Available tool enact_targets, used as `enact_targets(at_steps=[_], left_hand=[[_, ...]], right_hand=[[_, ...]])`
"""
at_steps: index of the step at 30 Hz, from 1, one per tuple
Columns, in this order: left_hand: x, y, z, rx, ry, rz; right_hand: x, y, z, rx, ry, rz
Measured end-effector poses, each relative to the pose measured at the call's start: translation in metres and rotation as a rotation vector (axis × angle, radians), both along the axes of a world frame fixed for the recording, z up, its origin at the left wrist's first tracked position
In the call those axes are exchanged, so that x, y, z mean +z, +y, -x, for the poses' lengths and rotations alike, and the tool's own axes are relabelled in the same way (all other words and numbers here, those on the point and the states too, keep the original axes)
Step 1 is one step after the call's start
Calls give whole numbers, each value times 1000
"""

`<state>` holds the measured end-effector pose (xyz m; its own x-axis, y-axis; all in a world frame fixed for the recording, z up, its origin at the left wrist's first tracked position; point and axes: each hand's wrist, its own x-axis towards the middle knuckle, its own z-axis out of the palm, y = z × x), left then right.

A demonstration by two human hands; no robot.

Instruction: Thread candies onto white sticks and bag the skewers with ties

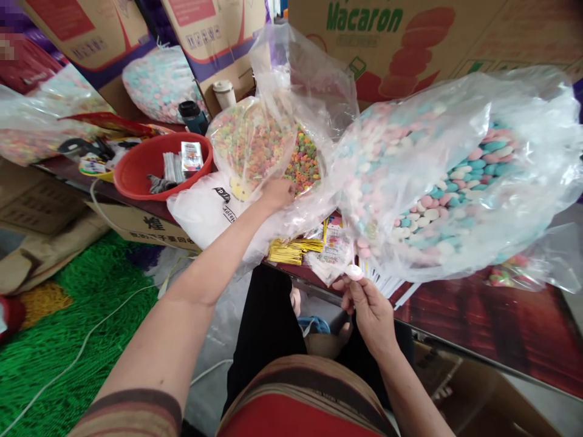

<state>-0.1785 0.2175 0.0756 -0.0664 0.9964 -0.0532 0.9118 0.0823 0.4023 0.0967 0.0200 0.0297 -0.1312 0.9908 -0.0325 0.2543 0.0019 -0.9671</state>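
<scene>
- Toward four o'clock, the dark red table (pixel 483 325) runs along above the person's lap; whatever gets nudged past its near edge could drop to the floor.
- At two to three o'clock sprawls the large clear bag (pixel 432 213) of pink, blue and white pieces. Its film is loose and creased, so a tug might spill some.
- At eleven o'clock bulges the clear bag of small multicoloured pieces (pixel 255 136); its slack film could fold over or catch on a wrist.
- At nine to ten o'clock, the red basin (pixel 136 176) holds small packets and sits against white plastic; dragging that plastic could shift it.
- Just above centre, the left hand (pixel 279 194) reaches to the small multicoloured pieces. Its fingertips are hidden, so whether it grips anything I cannot tell; a hasty pull might scatter pieces.
- At four to five o'clock, the right hand (pixel 372 306) has thumb and fingers drawn narrow around a pale piece.
- At six o'clock, near centre, the yellow stack (pixel 291 250) lies unevenly by the table edge; a brushing forearm could topple it.
- Between those right fingertips, the pale pink-and-white piece (pixel 354 272) could slip lapward if the pinch slackens.
</scene>
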Motion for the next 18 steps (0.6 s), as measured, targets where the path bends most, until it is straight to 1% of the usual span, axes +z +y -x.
enact_targets(at_steps=[3, 7, 12, 16, 18], left_hand=[[-2, 1, 10, 71, -130, -100], [-6, 2, 17, 153, -365, -232], [-8, 0, 20, 207, -553, -261], [-6, -5, 20, 223, -589, -274], [-3, -7, 19, 241, -643, -291]], right_hand=[[0, 3, 1, 13, 24, 19], [5, 10, 4, 36, 62, 20], [11, 13, 7, 53, 66, 7], [9, 11, 7, 50, 73, 21], [10, 10, 7, 56, 69, 29]])
